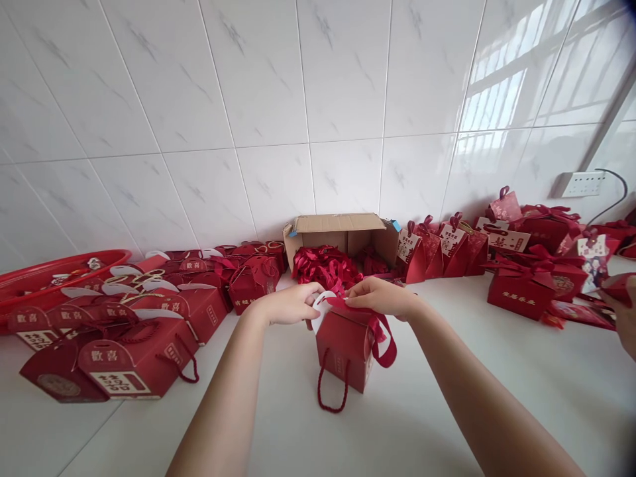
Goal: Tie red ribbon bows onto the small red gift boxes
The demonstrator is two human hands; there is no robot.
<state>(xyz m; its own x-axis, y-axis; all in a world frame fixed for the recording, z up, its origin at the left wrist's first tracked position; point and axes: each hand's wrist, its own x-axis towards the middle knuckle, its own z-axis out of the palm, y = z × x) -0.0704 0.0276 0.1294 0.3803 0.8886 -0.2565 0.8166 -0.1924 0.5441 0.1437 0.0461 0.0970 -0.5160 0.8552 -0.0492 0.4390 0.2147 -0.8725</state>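
Observation:
A red gift box (pixel 342 348) stands upright on the white table in front of me, its dark red cord handle (pixel 332 405) hanging down the near side. My left hand (pixel 293 303) grips the left end of the box top, at a raised flap with a white inner face (pixel 322 303). With closed fingers, my right hand (pixel 381 296) pinches a red ribbon (pixel 386 351) at the top of the box. A loop of that ribbon droops over the right side. The fingertips of my left hand are partly hidden behind the flap.
Behind the box, an open cardboard carton (pixel 342 225) holds a heap of red ribbons (pixel 325 265). Several red gift boxes (pixel 144 351) crowd the left, near a red basin (pixel 106 262). More boxes (pixel 521 288) stand right. Another person's hand (pixel 627 321) holds a red box at the right edge.

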